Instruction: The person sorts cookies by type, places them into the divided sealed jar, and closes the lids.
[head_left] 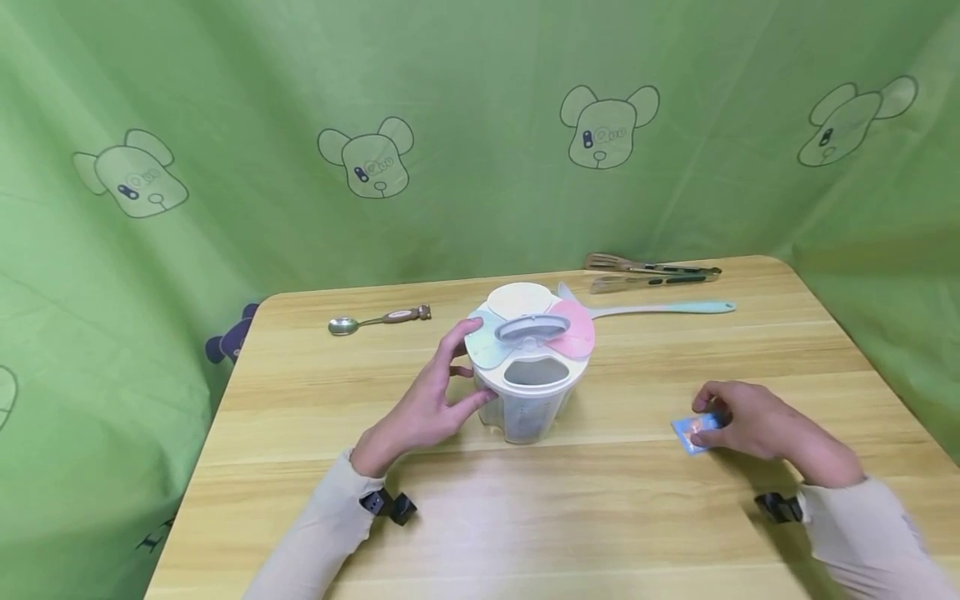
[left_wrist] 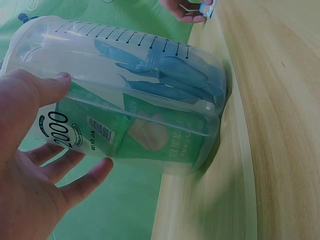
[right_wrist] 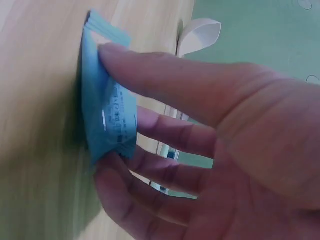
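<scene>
A clear divided storage container [head_left: 528, 412] stands upright on the table, its round lid carrying white, pale blue and pink flaps. The front opening [head_left: 536, 372] is uncovered, and a pale flap [head_left: 532, 327] is raised over the lid's middle. My left hand [head_left: 427, 400] grips the container's left side, thumb in front and fingers round the back. Through its wall show blue packets [left_wrist: 170, 70] and green packets [left_wrist: 160, 132] in separate compartments. To the right, my right hand [head_left: 757, 421] pinches a small blue snack packet [right_wrist: 112, 105] between thumb and fingers, low over the table.
A metal spoon [head_left: 343, 326] with a brown handle lies at the back left. Behind the container, a long utensil with a pale handle [head_left: 697, 307] points right. Tongs [head_left: 652, 271] lie by the back edge. A green curtain [head_left: 480, 200] hangs behind the wooden table [head_left: 300, 467].
</scene>
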